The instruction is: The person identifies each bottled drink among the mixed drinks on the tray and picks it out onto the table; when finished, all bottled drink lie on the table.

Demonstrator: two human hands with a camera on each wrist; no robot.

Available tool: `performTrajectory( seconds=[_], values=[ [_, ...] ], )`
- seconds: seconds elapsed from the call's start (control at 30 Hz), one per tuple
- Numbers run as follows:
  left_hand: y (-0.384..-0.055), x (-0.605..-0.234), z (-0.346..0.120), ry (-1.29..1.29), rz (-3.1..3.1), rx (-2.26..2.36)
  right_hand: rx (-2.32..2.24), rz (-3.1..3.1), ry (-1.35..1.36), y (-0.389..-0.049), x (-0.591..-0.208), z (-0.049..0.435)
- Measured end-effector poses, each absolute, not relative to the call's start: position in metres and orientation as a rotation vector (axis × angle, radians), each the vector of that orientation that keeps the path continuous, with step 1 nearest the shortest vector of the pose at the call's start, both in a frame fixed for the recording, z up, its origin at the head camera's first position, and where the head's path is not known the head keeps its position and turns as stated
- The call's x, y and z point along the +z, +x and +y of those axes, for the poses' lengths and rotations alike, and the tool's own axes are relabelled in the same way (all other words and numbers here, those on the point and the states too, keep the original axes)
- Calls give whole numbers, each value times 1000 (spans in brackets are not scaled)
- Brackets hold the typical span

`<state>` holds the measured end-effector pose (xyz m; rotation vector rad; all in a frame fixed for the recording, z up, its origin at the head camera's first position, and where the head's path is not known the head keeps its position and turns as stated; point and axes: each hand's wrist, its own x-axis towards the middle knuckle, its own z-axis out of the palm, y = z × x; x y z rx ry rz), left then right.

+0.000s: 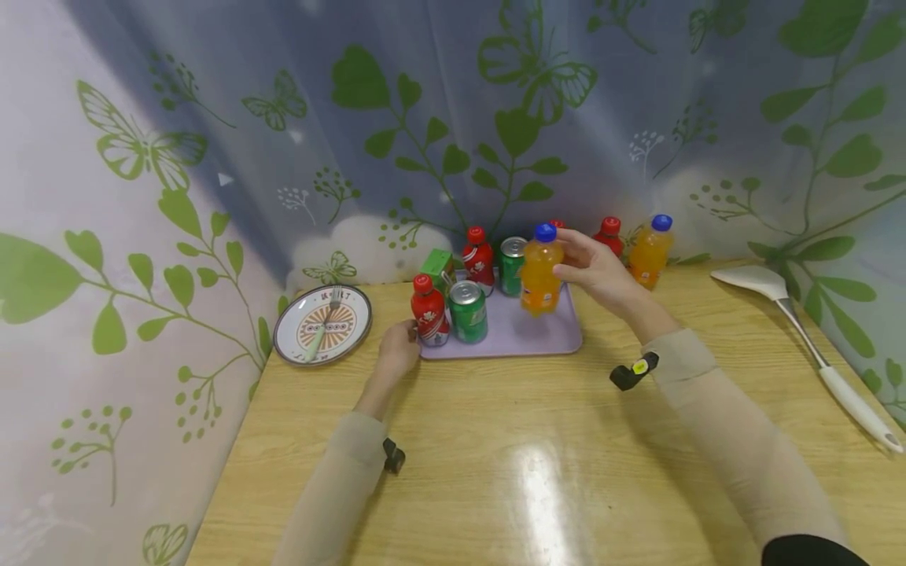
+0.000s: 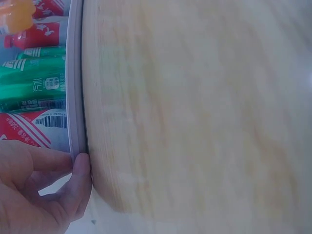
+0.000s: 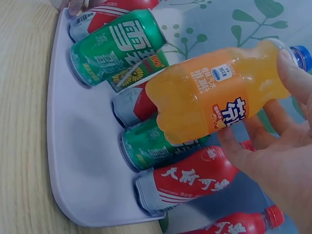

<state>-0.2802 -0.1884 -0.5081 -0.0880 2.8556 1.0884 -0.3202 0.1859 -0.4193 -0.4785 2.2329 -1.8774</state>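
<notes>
My right hand [image 1: 597, 267] grips an orange soda bottle [image 1: 541, 275] with a blue cap near its neck. In the right wrist view the bottle [image 3: 204, 92] is held over a pale purple tray [image 1: 545, 342]. At the tray's front left corner, my left hand [image 1: 399, 348] pinches the rim between thumb and finger, as the left wrist view shows. Beside it on the tray stand a red soda bottle [image 1: 429, 313] and a green can [image 1: 468, 313]. Farther back are a green box [image 1: 437, 263], another red bottle [image 1: 478, 263], a second green can [image 1: 511, 267] and a red bottle [image 3: 190, 178] partly hidden in the head view.
Right of the tray, by the curtain, stand a red bottle [image 1: 610, 234] and another orange bottle [image 1: 650, 255]. A plate [image 1: 354, 330] with a fork [image 1: 323, 326] lies at the left. Along the right edge lies a white-handled spatula [image 1: 849, 393]. A patterned curtain [image 1: 439, 118] borders the table.
</notes>
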Motion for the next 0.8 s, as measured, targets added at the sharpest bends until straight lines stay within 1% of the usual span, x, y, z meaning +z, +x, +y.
performTrajectory(
  seconds=[0.43, 0.63, 0.8],
  values=[
    [-280, -508, -189, -67, 2879, 1071, -1985, 2217, -461, -314, -422, 219],
    [-280, -509, -189, -61, 2879, 1076, -2218, 1969, -565, -311, -425, 239],
    [-278, -508, -188, -54, 2894, 1077, -2281, 1922, -627, -310, -427, 256]
  ],
)
